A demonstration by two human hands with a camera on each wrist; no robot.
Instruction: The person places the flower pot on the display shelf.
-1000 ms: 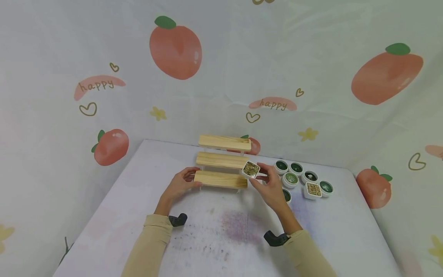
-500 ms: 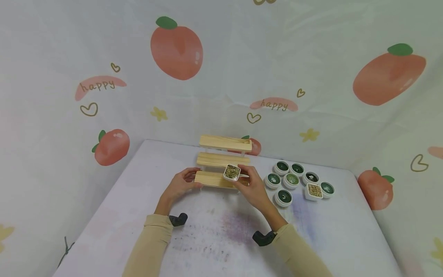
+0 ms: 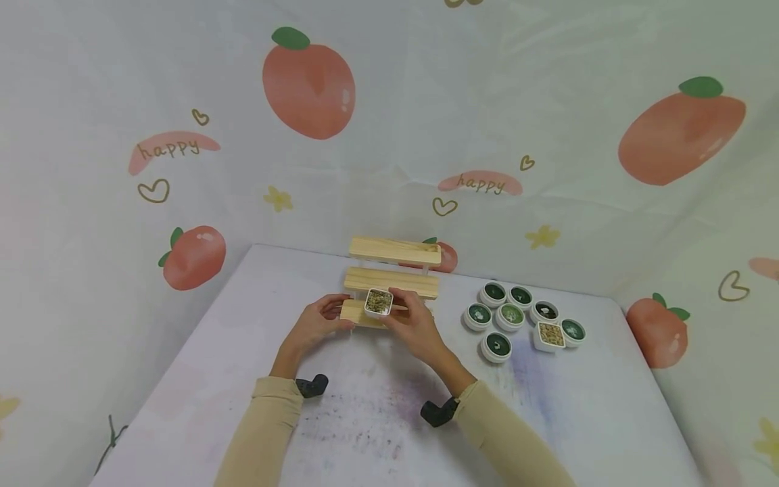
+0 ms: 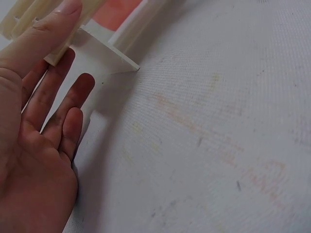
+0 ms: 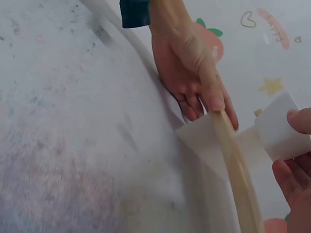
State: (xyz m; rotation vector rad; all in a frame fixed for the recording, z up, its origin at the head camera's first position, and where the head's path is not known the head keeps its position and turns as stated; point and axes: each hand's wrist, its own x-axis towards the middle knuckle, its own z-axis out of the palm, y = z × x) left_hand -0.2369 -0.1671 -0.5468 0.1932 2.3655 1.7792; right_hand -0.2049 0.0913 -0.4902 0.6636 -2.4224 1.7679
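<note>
A small white square cup (image 3: 379, 302) of greenish-brown dried bits is held between the thumb and fingers of my right hand (image 3: 420, 331), over the lowest board of a three-tier wooden display rack (image 3: 395, 279). My left hand (image 3: 312, 331) pinches the left end of that board. In the left wrist view, the thumb of the left hand (image 4: 43, 141) lies over the board and the other fingers reach below. The right wrist view has the cup (image 5: 279, 131) close behind the board (image 5: 235, 170); whether they touch I cannot tell.
Several round white tubs (image 3: 510, 316) with dark green tops stand at the right. A second square cup (image 3: 550, 336) with pale tan contents stands among them. Behind the table (image 3: 341, 419) hangs a fruit-printed cloth (image 3: 389, 149).
My right hand has carried the cup leftward from the rack's right end to above the lowest board's left half. The left hand stays at the board's end.
</note>
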